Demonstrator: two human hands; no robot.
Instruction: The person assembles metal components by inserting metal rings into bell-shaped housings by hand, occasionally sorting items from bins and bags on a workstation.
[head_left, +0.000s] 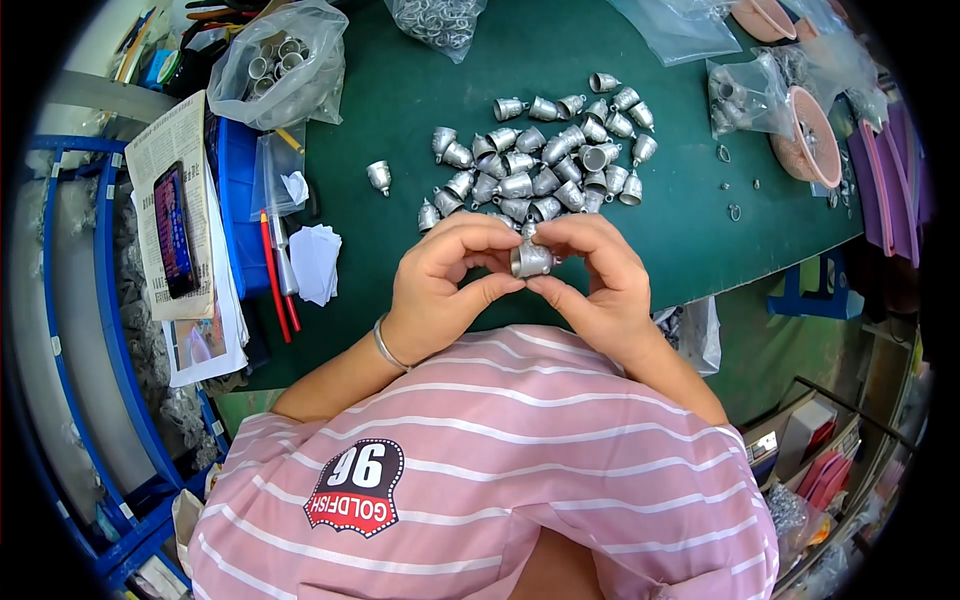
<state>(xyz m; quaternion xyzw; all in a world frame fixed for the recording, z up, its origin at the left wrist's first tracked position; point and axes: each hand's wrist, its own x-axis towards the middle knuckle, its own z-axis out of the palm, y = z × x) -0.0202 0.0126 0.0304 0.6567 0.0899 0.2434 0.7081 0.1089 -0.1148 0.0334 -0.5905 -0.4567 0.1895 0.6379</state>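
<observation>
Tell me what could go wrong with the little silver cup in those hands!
The left hand and right hand hold the small silver cup just by the fingertips, so it might slip and drop.

Many similar cups lie bunched together just beyond the hands, so a bump could set some rolling.

One lone cup sits apart to the left of the pile, so it could perhaps be overlooked.

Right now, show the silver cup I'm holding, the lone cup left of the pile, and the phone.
Held silver cup (532, 261), head view: side wall.
Lone silver cup (379, 177), head view: body.
Phone (175, 230), head view: screen.
</observation>
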